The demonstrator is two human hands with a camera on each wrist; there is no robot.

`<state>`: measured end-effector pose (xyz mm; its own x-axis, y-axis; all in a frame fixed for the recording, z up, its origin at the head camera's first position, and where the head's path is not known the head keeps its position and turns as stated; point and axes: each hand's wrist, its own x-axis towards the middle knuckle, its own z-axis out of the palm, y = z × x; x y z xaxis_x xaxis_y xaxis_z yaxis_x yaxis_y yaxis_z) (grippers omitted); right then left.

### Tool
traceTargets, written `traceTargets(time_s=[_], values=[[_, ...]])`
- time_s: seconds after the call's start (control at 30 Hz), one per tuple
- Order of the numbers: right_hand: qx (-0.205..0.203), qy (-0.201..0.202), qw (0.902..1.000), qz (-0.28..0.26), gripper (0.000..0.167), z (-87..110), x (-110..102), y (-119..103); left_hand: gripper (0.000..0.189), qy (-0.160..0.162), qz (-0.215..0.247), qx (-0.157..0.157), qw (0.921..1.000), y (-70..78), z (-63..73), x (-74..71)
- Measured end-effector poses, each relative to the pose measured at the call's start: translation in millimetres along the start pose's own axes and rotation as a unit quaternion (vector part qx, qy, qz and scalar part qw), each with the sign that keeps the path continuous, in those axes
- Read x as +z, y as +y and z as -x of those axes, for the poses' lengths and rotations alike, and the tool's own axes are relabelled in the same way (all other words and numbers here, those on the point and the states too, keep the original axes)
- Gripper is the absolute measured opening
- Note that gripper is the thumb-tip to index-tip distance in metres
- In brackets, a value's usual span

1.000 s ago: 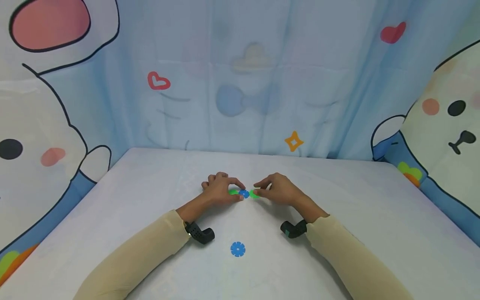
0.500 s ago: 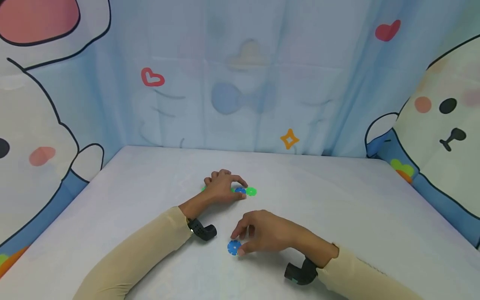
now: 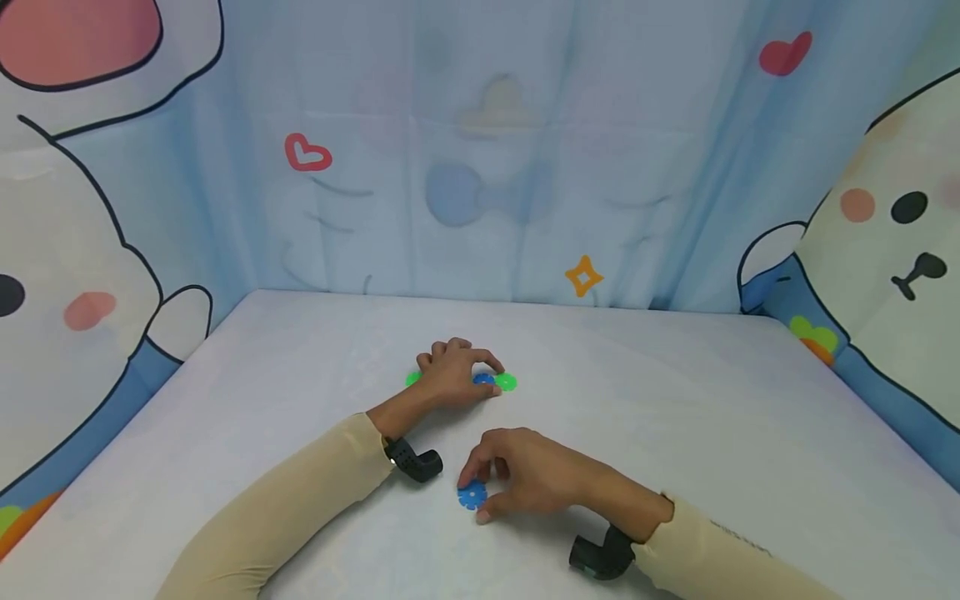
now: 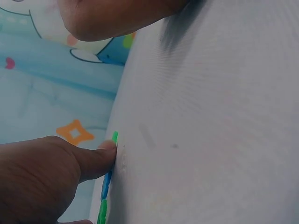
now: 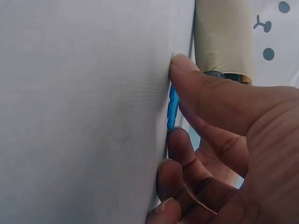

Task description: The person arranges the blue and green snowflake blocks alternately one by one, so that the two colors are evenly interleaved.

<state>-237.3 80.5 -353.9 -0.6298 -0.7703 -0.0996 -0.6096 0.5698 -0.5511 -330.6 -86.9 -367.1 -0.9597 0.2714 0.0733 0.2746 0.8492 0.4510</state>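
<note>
At the far part of the table, a row of flat plastic discs runs under my left hand (image 3: 453, 375). Its thumb and index finger hold a blue disc (image 3: 483, 379) at its near and far edges. A green disc (image 3: 506, 382) lies against the right side of that blue one, and another green disc (image 3: 413, 379) peeks out on the left; the hand hides what lies between. Closer to me, my right hand (image 3: 536, 471) has its thumb and index finger around a separate blue snowflake disc (image 3: 472, 495) with a notched rim, seen edge-on (image 5: 172, 108) in the right wrist view.
A white cloth covers the table (image 3: 675, 400). Behind it hangs a light blue curtain (image 3: 360, 233) with printed cartoon animals and hearts. A black wrist camera (image 3: 414, 461) sits on the left wrist and another black camera (image 3: 602, 557) on the right.
My right hand has left the green disc at the right end of the row and come toward me to the separate blue disc. My left hand stays at the row.
</note>
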Motion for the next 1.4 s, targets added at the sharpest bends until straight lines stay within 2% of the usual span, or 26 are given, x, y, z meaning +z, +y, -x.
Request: traceTargets(time_s=[0.3, 0.67, 0.9, 1.17, 1.4], values=[[-0.002, 0.013, 0.9997, -0.019, 0.026, -2.9, 0.3, 0.2, 0.029, 0.005, -0.007, 0.0, 1.0, -1.5, -0.6, 0.1], [0.013, 0.018, 0.9997, -0.012, 0.021, -5.3, 3.3, -1.1, 0.029, 0.003, -0.014, -0.007, 0.9999, -4.2, -1.1, 0.7], [0.012, 0.026, 0.9995, -0.009, 0.026, -5.4, 4.5, -1.8, 0.029, 0.004, -0.012, -0.007, 0.9999, -4.2, 0.7, -0.7], [-0.031, -0.008, 0.9991, -0.027, 0.026, -8.5, 5.5, 0.5, 0.028, 0.004, -0.01, -0.004, 0.9999, -6.6, 1.4, -0.6], [-0.05, -0.012, 0.9981, -0.035, 0.033, -7.5, 2.3, 4.2, 0.029, 0.004, -0.01, -0.004, 0.9999, -7.8, 1.2, -0.5]])
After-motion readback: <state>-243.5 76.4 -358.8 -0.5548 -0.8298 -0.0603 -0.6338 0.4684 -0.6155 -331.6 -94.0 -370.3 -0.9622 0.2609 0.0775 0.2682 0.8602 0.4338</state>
